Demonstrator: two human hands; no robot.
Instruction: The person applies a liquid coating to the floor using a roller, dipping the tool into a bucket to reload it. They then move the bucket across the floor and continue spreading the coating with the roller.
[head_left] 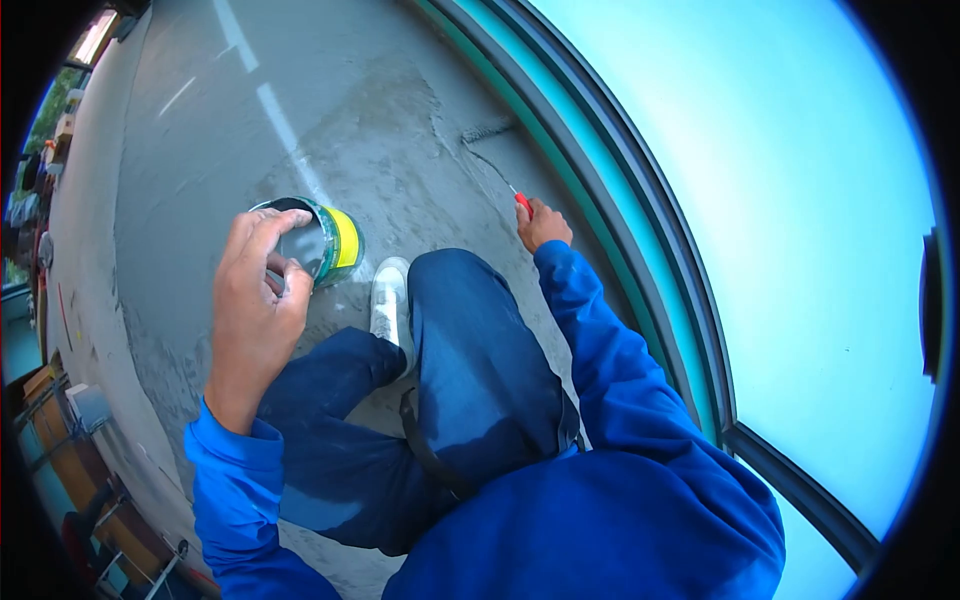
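In the head view, I had the roller (488, 131) ahead of the right hand (545, 222), the nearer one, by the floor's (205, 170) edge along the window frame (612, 128).
Right arm outstretched, that hand was closed around the red handle, its shaft angling away; the roller head lay crosswise. The left hand (258, 305) curled its fingers at the bucket (346, 238); I couldn't tell whether it gripped the rim.

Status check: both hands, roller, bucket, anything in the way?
Right hand gripping red roller handle. Left hand at bucket, contact unclear. Roller head on floor. White shoe beside bucket; nothing seen blocking roller.
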